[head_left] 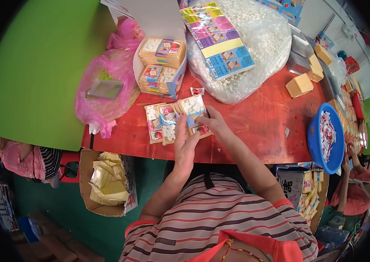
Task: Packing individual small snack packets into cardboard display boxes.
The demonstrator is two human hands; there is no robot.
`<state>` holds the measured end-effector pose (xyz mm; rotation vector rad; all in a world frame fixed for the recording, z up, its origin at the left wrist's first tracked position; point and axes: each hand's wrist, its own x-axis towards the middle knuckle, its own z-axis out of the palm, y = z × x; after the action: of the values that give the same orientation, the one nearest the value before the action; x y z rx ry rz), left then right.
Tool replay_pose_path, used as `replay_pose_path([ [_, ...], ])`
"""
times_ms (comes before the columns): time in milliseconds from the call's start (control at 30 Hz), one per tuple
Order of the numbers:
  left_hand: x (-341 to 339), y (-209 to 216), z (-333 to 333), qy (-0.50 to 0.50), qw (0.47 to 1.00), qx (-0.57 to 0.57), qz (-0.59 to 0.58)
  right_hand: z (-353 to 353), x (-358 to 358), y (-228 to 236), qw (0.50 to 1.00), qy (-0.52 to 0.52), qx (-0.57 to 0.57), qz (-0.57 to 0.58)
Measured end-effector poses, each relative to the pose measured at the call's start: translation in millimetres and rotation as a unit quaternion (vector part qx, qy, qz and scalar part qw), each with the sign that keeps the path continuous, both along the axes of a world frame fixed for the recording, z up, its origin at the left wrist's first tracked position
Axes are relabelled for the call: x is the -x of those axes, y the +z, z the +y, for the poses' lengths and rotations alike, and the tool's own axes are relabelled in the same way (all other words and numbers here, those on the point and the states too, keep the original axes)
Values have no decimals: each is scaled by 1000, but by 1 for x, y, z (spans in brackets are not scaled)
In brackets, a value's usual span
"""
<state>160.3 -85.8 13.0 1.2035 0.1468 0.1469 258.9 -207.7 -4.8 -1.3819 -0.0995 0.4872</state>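
Three shallow wood-coloured trays lie side by side in front of me: a left tray (154, 124), a middle tray (168, 131) and a right tray (192, 105). Each carries small white pieces and coloured printed cards. My left hand (185, 148) stands edge-on by the middle tray, fingers stretched out, holding nothing. At the right tray, my right hand (217, 125) has its thumb over the face and its other fingers at the right edge; their undersides are hidden. Behind the trays lies a small red-and-white packet (197, 91).
A white box (140, 72) of stacked filled trays stands behind. Right of it is a clear bag (272, 56) of white pieces, with printed sheets (220, 41) on top. A pink bag (106, 100), wooden blocks (300, 85) and a blue basin (311, 139) flank the red table (255, 131).
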Motion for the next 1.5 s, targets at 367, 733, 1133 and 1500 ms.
replay_pose_path([
  [367, 9, -4, 53, 131, 990, 23, 47, 29, 6, -7, 996, 7, 92, -12],
  [733, -1, -7, 64, 132, 969, 202, 57, 44, 9, 18, 995, 80, 6, 67],
  [1133, -6, -2, 89, 126, 987, 91, 35, 86, 12, 19, 989, 60, -107, 79],
  [1500, -15, -15, 131, 205, 874, -414, 149, 115, -11, -22, 979, 86, 176, -56],
])
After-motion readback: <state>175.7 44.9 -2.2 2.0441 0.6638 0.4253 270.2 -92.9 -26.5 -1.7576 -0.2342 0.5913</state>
